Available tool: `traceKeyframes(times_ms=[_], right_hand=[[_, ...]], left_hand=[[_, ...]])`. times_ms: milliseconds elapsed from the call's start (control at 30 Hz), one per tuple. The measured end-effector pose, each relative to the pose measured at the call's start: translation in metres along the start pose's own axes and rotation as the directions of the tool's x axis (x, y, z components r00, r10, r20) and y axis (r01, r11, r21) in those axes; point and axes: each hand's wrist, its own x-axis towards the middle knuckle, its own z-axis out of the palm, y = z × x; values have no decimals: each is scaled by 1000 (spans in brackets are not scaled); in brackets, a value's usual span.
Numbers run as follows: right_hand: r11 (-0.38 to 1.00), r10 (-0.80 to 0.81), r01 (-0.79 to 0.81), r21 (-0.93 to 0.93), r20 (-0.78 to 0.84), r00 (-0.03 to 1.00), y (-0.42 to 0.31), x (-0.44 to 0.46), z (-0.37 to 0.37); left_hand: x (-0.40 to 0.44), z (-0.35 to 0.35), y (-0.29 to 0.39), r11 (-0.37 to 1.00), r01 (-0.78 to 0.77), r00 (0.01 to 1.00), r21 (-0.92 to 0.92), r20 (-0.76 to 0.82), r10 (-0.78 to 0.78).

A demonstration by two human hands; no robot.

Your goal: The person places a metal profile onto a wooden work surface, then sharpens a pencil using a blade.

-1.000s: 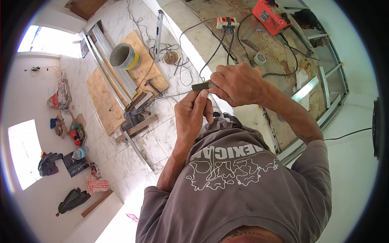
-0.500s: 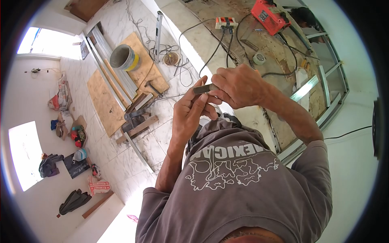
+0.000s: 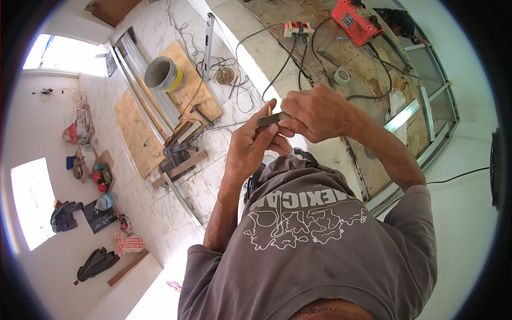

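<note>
A small dark flat piece [image 3: 269, 119] is between my two hands, in front of my chest. My left hand [image 3: 252, 140] has its thumb and fingers closed round the left end of the piece, with a small pale bit showing at the fingertips. My right hand [image 3: 314, 114] pinches the other end, its fingers curled over; what lies inside that fist is hidden. Both hands are above the edge of the worn slab.
A red machine [image 3: 356, 22], a power strip [image 3: 298, 30] with cables and a round tape roll [image 3: 342, 77] lie on the slab [image 3: 330, 152]. Left are a bucket [image 3: 164, 74], boards [image 3: 140, 136], metal profiles and a hammer [image 3: 200, 113]. Another person [image 3: 401, 24] is at upper right.
My left hand has opened its fingers and regripped round the dark piece, which has shifted slightly right and down. The other person has moved further into view.
</note>
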Motion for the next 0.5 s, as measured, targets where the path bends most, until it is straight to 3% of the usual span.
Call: traceKeyframes(times_ms=[500], right_hand=[[1000,-24,24,19,-7,1000,1,-1,-2]], left_hand=[[3,2,0,999,20,1000,-27,-4,-20]])
